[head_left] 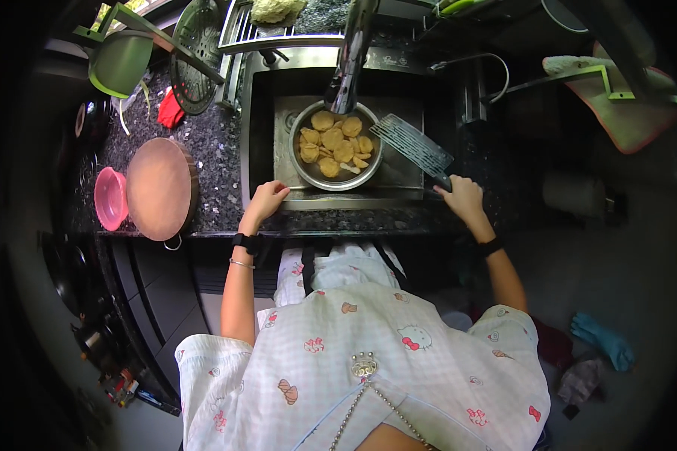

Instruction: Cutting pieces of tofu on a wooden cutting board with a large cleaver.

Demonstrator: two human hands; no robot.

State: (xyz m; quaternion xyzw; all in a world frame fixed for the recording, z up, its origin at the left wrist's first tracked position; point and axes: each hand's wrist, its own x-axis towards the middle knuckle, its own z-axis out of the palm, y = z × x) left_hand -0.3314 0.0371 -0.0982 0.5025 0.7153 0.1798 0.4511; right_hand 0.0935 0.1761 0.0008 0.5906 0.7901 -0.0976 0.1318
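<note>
A steel bowl (301, 161) with several yellow potato slices (332, 139) in water sits in the sink (259, 113), right under the tap (350, 60). My left hand (265, 201) rests on the sink's front rim, fingers curled over the edge, holding nothing. My right hand (462, 197) grips the handle of a flat metal slotted spatula (412, 143), whose blade lies over the sink's right side, next to the bowl.
On the dark stone counter to the left lie a round wooden board (160, 189) and a pink bowl (110, 198). A green pan (120, 62), a round strainer (195, 52) and a red cloth (170, 110) sit further back. A dish rack (278, 30) stands behind the sink.
</note>
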